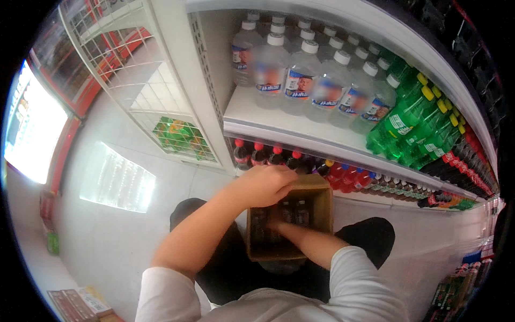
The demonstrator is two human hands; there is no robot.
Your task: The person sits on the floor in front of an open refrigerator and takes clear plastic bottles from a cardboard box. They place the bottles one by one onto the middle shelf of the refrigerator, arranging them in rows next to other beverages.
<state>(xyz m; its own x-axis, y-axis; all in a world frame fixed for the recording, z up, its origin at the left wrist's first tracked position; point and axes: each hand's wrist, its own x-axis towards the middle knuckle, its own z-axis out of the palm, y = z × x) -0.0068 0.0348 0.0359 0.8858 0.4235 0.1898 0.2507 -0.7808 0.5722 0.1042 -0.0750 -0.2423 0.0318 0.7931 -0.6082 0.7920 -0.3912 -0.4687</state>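
Observation:
Between my knees stands an open cardboard box (316,182), with several small bottles (302,213) upright in its shadowy inside. My left hand (270,185) is at the box's far left corner, its fingers curled downward; what they grip, if anything, is hidden beneath the hand. Down inside the box, my right hand (276,219) is beside the bottles. Shadow and blur conceal its fingers, so I cannot tell whether they are round a bottle. Just beyond the box, dark bottles with red caps (258,154) line the low shelf.
Above stands a shelf (300,121) of clear bottles with white caps (300,80) and green bottles with yellow caps (410,126). Red drink bottles (343,180) sit lower down. A white wire rack (129,80) rises at the left, and stacked boxes (78,303) lie at the lower left.

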